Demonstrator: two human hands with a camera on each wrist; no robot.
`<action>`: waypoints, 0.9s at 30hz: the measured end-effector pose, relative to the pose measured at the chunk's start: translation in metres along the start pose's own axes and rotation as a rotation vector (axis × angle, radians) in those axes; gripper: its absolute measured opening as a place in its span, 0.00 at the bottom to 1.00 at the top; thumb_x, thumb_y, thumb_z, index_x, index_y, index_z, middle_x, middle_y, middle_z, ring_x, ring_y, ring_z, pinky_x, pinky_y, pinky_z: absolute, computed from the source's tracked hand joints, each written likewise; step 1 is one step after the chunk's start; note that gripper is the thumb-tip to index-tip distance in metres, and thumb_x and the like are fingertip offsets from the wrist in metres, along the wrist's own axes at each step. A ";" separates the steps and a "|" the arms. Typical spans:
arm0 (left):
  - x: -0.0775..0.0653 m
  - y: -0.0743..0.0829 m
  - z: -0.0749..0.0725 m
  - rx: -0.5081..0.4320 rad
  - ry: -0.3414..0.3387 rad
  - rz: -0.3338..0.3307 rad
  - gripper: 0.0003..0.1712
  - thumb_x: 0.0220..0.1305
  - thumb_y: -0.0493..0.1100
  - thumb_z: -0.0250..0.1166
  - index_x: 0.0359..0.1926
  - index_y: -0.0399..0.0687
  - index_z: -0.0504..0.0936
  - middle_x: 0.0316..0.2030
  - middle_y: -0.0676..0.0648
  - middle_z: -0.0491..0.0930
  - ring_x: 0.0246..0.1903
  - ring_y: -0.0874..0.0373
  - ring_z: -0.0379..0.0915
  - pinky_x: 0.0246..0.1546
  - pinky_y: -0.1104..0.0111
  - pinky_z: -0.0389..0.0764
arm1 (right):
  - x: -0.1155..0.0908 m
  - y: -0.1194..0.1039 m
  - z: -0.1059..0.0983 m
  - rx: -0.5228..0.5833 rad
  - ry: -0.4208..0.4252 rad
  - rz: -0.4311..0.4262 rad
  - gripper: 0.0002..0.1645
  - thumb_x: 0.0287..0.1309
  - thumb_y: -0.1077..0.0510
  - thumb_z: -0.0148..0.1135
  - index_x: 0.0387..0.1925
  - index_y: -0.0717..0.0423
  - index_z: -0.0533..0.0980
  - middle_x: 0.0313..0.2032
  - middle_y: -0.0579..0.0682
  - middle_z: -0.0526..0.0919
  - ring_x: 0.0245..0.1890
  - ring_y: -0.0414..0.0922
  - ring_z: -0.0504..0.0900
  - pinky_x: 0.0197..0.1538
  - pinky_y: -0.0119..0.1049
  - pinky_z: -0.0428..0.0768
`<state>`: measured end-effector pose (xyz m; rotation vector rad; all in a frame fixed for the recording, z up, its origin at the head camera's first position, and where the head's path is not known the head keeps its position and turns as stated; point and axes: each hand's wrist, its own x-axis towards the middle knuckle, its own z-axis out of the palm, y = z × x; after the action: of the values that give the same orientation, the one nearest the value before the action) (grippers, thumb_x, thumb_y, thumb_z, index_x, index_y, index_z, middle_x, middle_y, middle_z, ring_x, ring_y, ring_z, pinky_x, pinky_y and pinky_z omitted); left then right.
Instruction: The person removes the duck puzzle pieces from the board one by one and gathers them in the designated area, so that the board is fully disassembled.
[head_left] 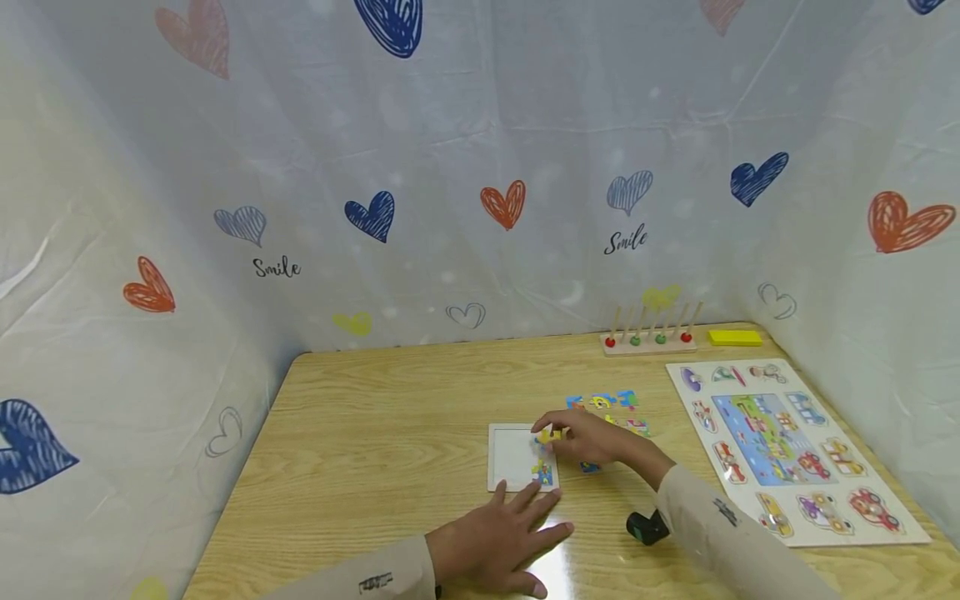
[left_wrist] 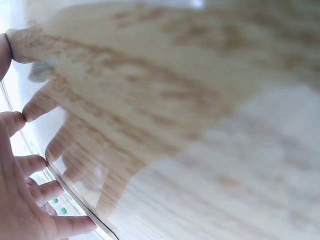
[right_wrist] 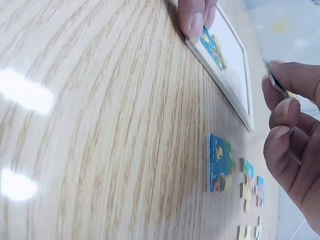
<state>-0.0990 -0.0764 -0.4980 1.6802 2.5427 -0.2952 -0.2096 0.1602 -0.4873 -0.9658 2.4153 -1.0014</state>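
Observation:
A white square puzzle tray lies on the table in the head view. One blue jigsaw piece sits in its near right corner. My left hand lies with fingers spread, and its fingertips touch the tray's near edge beside that piece. Above the right part of the tray, my right hand pinches a puzzle piece between thumb and fingers. The right wrist view shows this piece edge-on, mostly covered by the fingers. Several loose jigsaw pieces lie right of the tray, partly hidden by the right hand.
A large picture board with vehicle shapes covers the table's right side. Behind it are a wooden peg stand with red and green beads and a yellow block. A black object lies by the right sleeve. Heart-printed curtains surround the table.

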 end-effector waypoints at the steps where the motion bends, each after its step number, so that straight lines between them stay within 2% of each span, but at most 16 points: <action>1: 0.000 0.000 0.000 -0.002 0.001 -0.001 0.44 0.70 0.76 0.38 0.79 0.62 0.54 0.78 0.42 0.53 0.73 0.41 0.58 0.56 0.43 0.77 | -0.001 0.001 0.000 -0.006 0.007 0.008 0.19 0.70 0.57 0.60 0.60 0.55 0.76 0.53 0.51 0.81 0.50 0.47 0.77 0.49 0.42 0.78; 7: 0.000 0.000 0.000 -0.014 0.000 -0.003 0.44 0.70 0.77 0.38 0.79 0.63 0.55 0.78 0.42 0.53 0.74 0.41 0.57 0.57 0.43 0.77 | -0.007 0.006 -0.001 0.011 0.047 0.035 0.17 0.71 0.55 0.60 0.58 0.55 0.74 0.46 0.51 0.78 0.41 0.44 0.76 0.43 0.39 0.77; 14: 0.000 0.001 0.001 0.029 0.021 0.000 0.45 0.69 0.77 0.38 0.79 0.62 0.56 0.77 0.41 0.55 0.73 0.41 0.59 0.56 0.43 0.77 | -0.012 0.010 -0.002 -0.002 0.073 0.031 0.17 0.71 0.55 0.60 0.57 0.55 0.78 0.48 0.48 0.80 0.43 0.41 0.73 0.45 0.37 0.76; 19: 0.000 0.001 0.002 0.034 0.025 -0.003 0.45 0.69 0.77 0.38 0.79 0.62 0.56 0.77 0.41 0.55 0.73 0.41 0.59 0.56 0.44 0.77 | -0.016 0.012 -0.003 -0.005 0.088 0.031 0.18 0.71 0.58 0.58 0.59 0.57 0.78 0.52 0.50 0.81 0.47 0.43 0.75 0.50 0.44 0.79; 23: 0.000 0.002 0.004 0.044 0.034 -0.004 0.45 0.69 0.77 0.38 0.78 0.62 0.56 0.77 0.41 0.55 0.73 0.41 0.59 0.56 0.44 0.78 | -0.021 0.013 -0.006 0.022 0.107 0.042 0.17 0.71 0.58 0.59 0.58 0.57 0.76 0.51 0.52 0.79 0.48 0.46 0.74 0.52 0.48 0.79; 27: 0.000 0.002 0.005 0.059 0.040 -0.007 0.45 0.69 0.78 0.38 0.78 0.62 0.56 0.77 0.41 0.55 0.73 0.41 0.59 0.55 0.44 0.78 | -0.025 0.017 -0.008 0.062 0.120 0.059 0.15 0.70 0.55 0.61 0.53 0.56 0.74 0.45 0.52 0.78 0.45 0.45 0.75 0.48 0.44 0.79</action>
<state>-0.0974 -0.0769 -0.5033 1.7150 2.5932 -0.3435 -0.2036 0.1906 -0.4925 -0.8312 2.4779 -1.1358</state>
